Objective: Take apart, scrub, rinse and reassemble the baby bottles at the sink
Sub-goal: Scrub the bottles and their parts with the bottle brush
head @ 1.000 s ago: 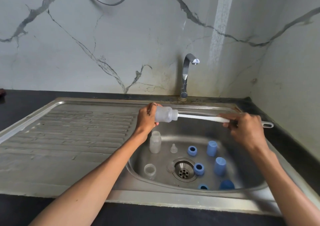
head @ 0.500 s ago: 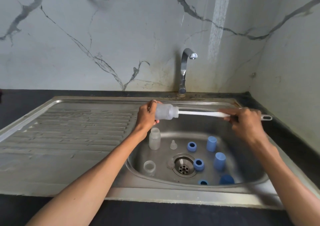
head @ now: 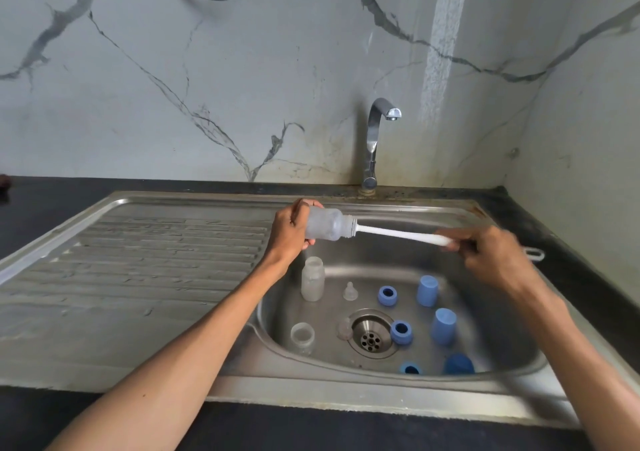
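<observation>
Two hands work above the sink [head: 512,357]. The left hand [head: 291,230] is wrapped round the base of a frosted bottle [head: 329,223] held sideways over the basin's back left edge, mouth pointing right. A white brush [head: 398,234] runs from that mouth to the right hand [head: 491,253], which grips its handle; the handle's loop sticks out past the sink's right rim. Down in the sink, a second bottle [head: 312,278] stands at the left, a third [head: 302,337] nearer the front, a teat [head: 350,291] behind the drain [head: 371,338], and blue rings and caps to its right. The tap [head: 375,142] rises behind the sink.
</observation>
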Available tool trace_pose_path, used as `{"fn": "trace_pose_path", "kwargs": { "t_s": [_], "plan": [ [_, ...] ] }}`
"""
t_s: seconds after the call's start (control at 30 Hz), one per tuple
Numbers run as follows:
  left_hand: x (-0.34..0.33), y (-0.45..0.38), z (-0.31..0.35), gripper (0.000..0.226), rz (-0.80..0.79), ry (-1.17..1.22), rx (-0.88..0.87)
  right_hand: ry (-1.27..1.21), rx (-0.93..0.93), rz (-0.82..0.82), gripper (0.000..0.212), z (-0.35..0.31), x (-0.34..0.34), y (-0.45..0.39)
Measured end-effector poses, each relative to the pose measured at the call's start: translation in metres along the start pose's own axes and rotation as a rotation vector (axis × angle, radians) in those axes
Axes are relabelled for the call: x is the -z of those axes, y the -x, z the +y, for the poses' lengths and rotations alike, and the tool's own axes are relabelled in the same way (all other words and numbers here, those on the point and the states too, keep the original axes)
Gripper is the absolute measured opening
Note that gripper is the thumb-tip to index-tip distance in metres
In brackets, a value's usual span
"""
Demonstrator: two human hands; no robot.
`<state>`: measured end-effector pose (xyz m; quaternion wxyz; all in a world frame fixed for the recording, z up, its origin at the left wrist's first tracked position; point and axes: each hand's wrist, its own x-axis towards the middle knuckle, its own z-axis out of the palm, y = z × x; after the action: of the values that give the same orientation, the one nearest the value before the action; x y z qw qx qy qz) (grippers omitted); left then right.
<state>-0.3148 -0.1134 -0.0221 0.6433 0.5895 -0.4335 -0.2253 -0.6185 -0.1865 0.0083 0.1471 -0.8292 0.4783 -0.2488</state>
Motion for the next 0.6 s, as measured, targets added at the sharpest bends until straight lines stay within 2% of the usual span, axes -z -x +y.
{"fn": "trace_pose_path", "kwargs": {
  "t_s": [0.1, 0.17, 0.27, 0.43, 0.5, 0.6],
  "plan": [
    [0.001, 0.002, 0.004, 0.030, -0.108, 0.085, 0.213, -0.043, 0.094, 0.244, 0.034, -0.007, 0.008, 0.006],
    [0.003, 0.002, 0.009, 0.030, -0.187, 0.155, 0.381, -0.106, 0.131, 0.254, 0.034, -0.009, 0.009, 0.008],
    [0.011, 0.002, 0.009, 0.035, -0.323, 0.186, 0.552, -0.139, 0.111, 0.120, 0.032, -0.006, 0.005, 0.006],
    [0.025, 0.002, 0.005, 0.041, -0.464, 0.102, 0.613, -0.138, 0.072, -0.036, 0.027, 0.004, -0.003, -0.002],
    [0.024, 0.002, 0.007, 0.038, -0.451, 0.098, 0.587, -0.153, 0.084, -0.127, 0.031, 0.005, -0.003, -0.002],
    [0.018, 0.004, 0.008, 0.032, -0.295, 0.107, 0.468, -0.123, 0.057, -0.329, 0.031, 0.002, -0.008, -0.002]
  ]
}}
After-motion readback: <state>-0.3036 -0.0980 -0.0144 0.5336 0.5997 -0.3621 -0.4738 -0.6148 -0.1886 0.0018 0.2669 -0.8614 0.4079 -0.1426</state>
